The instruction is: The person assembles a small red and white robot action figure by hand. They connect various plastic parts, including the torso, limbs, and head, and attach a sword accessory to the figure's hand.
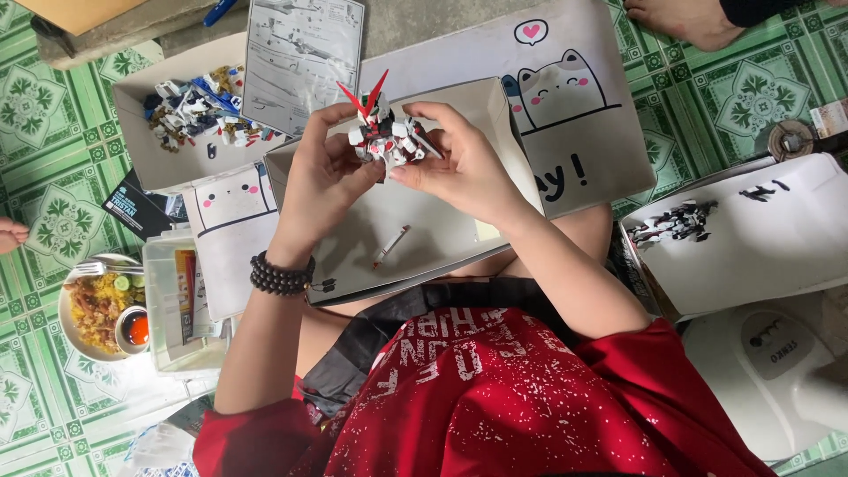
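**Both hands clamped on a small robot model above a box lid**

The left hand [322, 172] and right hand [459, 168] meet over the lap, fingers curled inward and closed on a white, red and black robot model [386, 134] with two red horns pointing up. The left hand grips its side, wrist bent up, a dark bead bracelet [281, 276] around it; the right thumb and forefinger pinch the other side, forearm running back toward the red shirt. The model is lifted above a grey box lid [415, 238] on the lap, where a small craft knife [390, 246] lies. Farther left, a box of loose parts [199, 110] sits beside an instruction sheet [300, 53]. Another partly built figure [676, 223] lies in a tray to the right.
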